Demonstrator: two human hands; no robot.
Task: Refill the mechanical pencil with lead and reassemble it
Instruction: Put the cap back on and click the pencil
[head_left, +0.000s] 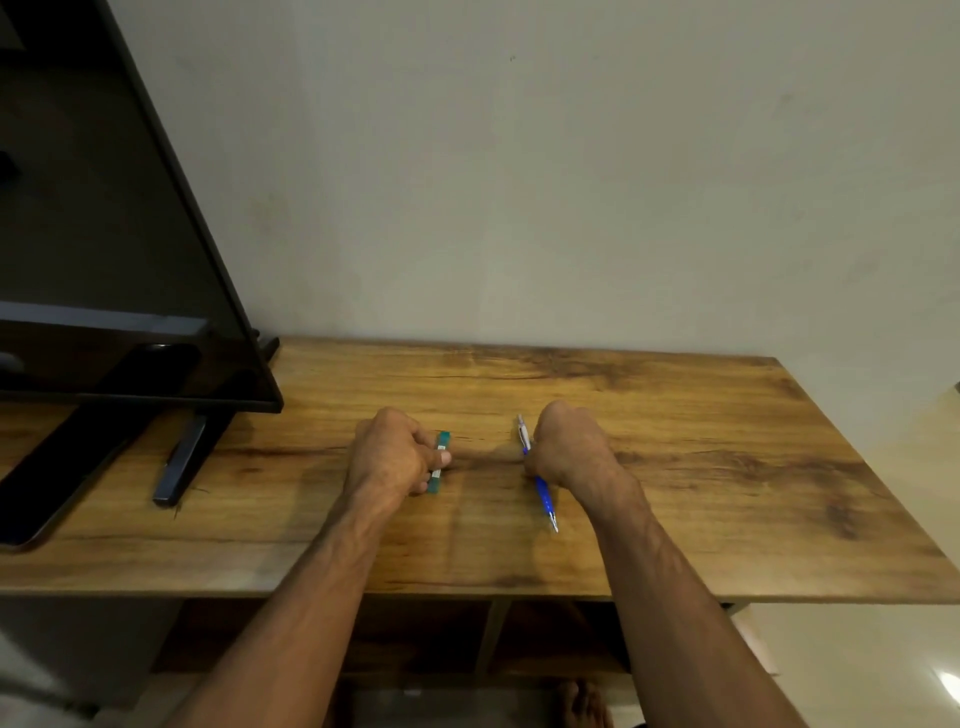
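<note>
A blue and white mechanical pencil (543, 493) lies on the wooden table (701, 467), its metal tip pointing toward me and its white cap end toward the wall. My right hand (569, 447) is curled over the pencil's middle, fingers closed around the barrel. A small green lead case (440, 457) lies to the left of it. My left hand (392, 452) rests on that case, with thumb and fingers pinching its sides. Both objects touch the tabletop.
A black flat screen (104, 234) on a stand (179, 462) fills the left part of the table. The wall runs along the table's far edge. The near edge is just below my forearms, with shelves underneath.
</note>
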